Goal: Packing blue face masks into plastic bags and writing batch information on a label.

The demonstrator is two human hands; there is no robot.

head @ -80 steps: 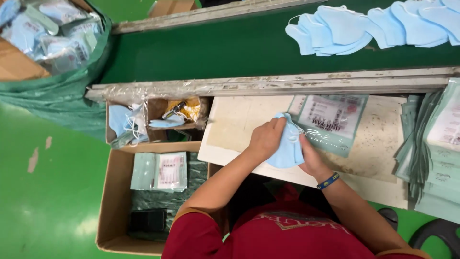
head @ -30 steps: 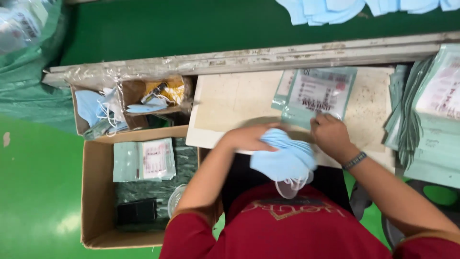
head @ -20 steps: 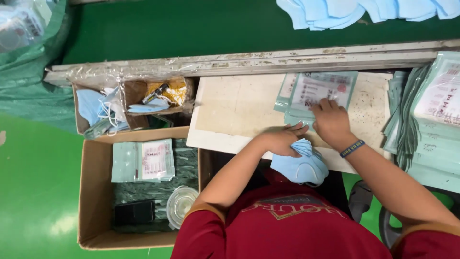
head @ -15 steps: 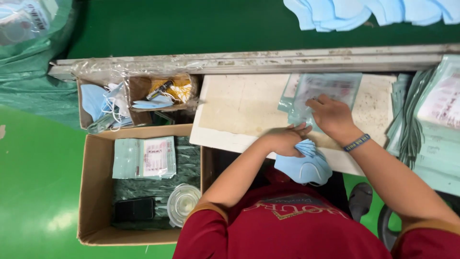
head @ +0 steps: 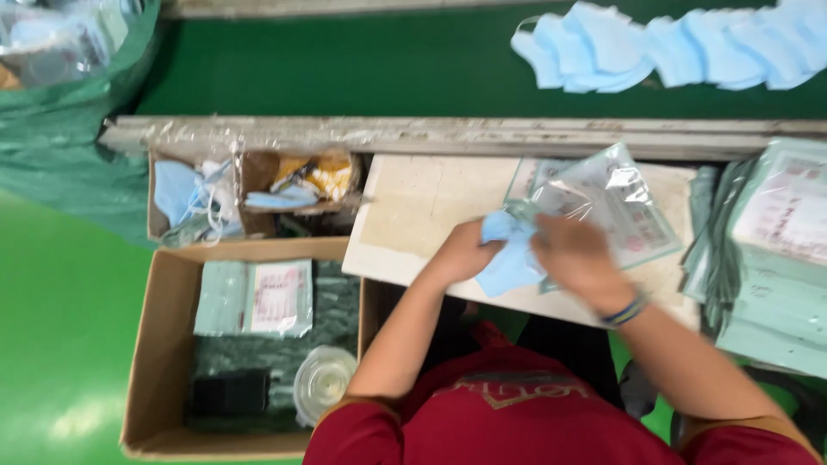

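Observation:
My left hand (head: 465,251) grips a folded light-blue face mask (head: 508,258) over the near edge of the pale work board (head: 422,207). My right hand (head: 575,257), with a beaded band on its wrist, is blurred and holds the open mouth of a clear printed plastic pouch (head: 616,202), lifted at a slant off the board. The mask's far end meets the pouch's opening. How far the mask is inside I cannot make out.
A row of blue masks (head: 655,47) lies on the green conveyor belt (head: 345,65). Stacked pouches (head: 780,250) sit at the right. At the left are a small box of masks (head: 185,198) and a cardboard carton (head: 159,344) with packed pouches and a plastic lid.
My left hand brought the mask up from my lap onto the board's edge. My right hand lifted the pouch off the board and tilted it toward the mask.

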